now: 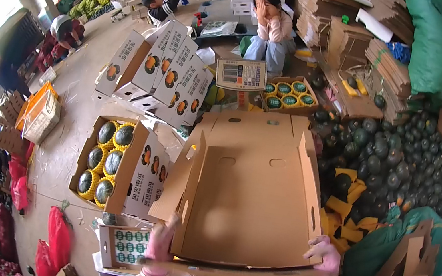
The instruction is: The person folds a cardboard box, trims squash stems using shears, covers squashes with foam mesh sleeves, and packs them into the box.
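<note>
An empty brown cardboard box (251, 200), partly folded, lies open in front of me with its side walls raised. My left hand (161, 244), in a pinkish glove, is closed on the box's near left corner. On the near right corner my right hand (324, 262), gloved alike, grips the cardboard with bent fingers. The near flap between both hands is blurred. Beyond the box stands a weighing scale display (241, 75). To the left, an open box (117, 202) holds several dark green pumpkins in yellow foam nets.
Dark green pumpkins (385, 158) are heaped at the right beside yellow foam pieces. Printed white cartons (154, 69) stand at the upper left. A person (272, 30) sits beyond the scale, hands over the face. Sheets of stickers (130, 246) lie near my left hand.
</note>
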{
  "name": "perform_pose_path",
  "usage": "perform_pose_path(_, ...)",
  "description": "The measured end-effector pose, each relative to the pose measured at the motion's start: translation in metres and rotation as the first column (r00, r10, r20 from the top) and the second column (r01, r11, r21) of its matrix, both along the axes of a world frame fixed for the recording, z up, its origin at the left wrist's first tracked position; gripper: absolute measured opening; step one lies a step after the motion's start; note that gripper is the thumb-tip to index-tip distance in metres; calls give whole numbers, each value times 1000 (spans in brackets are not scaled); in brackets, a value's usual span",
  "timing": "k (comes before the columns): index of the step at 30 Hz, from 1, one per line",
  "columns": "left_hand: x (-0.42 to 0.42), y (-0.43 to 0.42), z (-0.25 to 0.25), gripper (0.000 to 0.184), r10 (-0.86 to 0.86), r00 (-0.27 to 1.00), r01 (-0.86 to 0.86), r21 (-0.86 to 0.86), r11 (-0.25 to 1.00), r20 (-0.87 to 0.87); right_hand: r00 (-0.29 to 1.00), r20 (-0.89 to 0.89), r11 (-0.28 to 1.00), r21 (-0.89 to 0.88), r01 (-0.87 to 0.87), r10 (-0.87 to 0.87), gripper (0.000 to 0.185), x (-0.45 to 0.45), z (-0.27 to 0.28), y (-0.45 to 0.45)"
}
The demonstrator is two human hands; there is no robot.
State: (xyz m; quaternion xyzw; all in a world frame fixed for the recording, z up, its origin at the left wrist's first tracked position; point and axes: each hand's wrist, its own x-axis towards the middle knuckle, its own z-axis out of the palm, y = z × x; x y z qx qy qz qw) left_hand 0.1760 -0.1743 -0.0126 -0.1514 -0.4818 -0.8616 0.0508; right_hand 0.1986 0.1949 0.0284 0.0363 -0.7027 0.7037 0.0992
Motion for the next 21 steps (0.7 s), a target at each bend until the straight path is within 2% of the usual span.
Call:
perform_pose_path(1, -14, 17, 34, 61, 14, 1000, -14, -22, 1000, 1, 996, 37, 974, -210, 86, -80, 42, -3, -13, -2)
perform_pose_path(3, -20, 24, 26, 56, 284, 929, -246, -178, 953, 237, 975, -30, 943, -264, 204, -220, 47, -18, -21, -12)
perform_pose_path(4, -24, 25, 15, 54, 309, 934, -263, -244, 934, 177, 961, 25, 933, -234, 274, -276, 44, -23, -23, -15)
perform_pose_path(5, -24, 28, 2, 54, 350, 909, -291, -256, 922, 226, 939, 79, 918, -202, 343, -333, 43, -25, -26, -18)
perform_pose_path(6, -26, 28, 2, 54, 357, 918, -291, -314, 904, 175, 910, 126, 895, -170, 413, -396, 42, -29, -31, -20)
perform_pose_path(7, -30, 28, 1, 54, 353, 928, -288, -370, 883, 122, 920, 101, 913, -121, 389, -378, 38, -33, -38, -21)
perform_pose_path(8, -35, 33, -9, 47, 404, 910, -372, -248, 895, 95, 927, 83, 926, -68, 371, -365, 34, -34, -45, -21)
perform_pose_path(9, -41, 30, -12, 44, 398, 914, -372, -554, 745, -79, 931, 76, 933, -11, 358, -357, 31, -34, -53, -19)
perform_pose_path(10, -45, 25, -11, 41, 319, 919, -369, -787, 494, -230, 944, -194, 808, 488, 329, -267, 24, -37, -64, -6)
perform_pose_path(11, -48, 23, -8, 38, 181, 924, -369, -912, 177, -338, 937, -208, 638, 690, 343, -280, 18, -34, -51, -20)
perform_pose_path(12, -49, 29, -6, 33, 157, 896, -431, -899, 75, -416, 944, -283, 416, 848, 328, -168, 23, -35, -38, -28)
perform_pose_path(13, -46, 32, 1, 37, 99, 871, -477, -876, -66, -482, 947, -319, 159, 934, 320, -33, 30, -37, -26, -34)
perform_pose_path(14, -46, 34, 10, 42, -36, 883, -469, -874, -125, -469, 940, -335, 15, 942, 334, 61, 50, -38, -18, -39)
perform_pose_path(15, -47, 35, 16, 48, -167, 881, -469, -864, -181, -443, 965, -221, 94, 973, 209, 143, 53, -40, -20, -36)
perform_pose_path(17, -53, 33, 20, 57, -378, 886, -357, -915, -188, -268, 944, -2, 225, 972, -76, 329, 59, -41, -30, -25)
perform_pose_path(21, -65, 40, 29, 65, -622, 781, -113, -968, -224, 52, 853, 283, 122, 922, -368, 438, 69, -48, -23, -15)
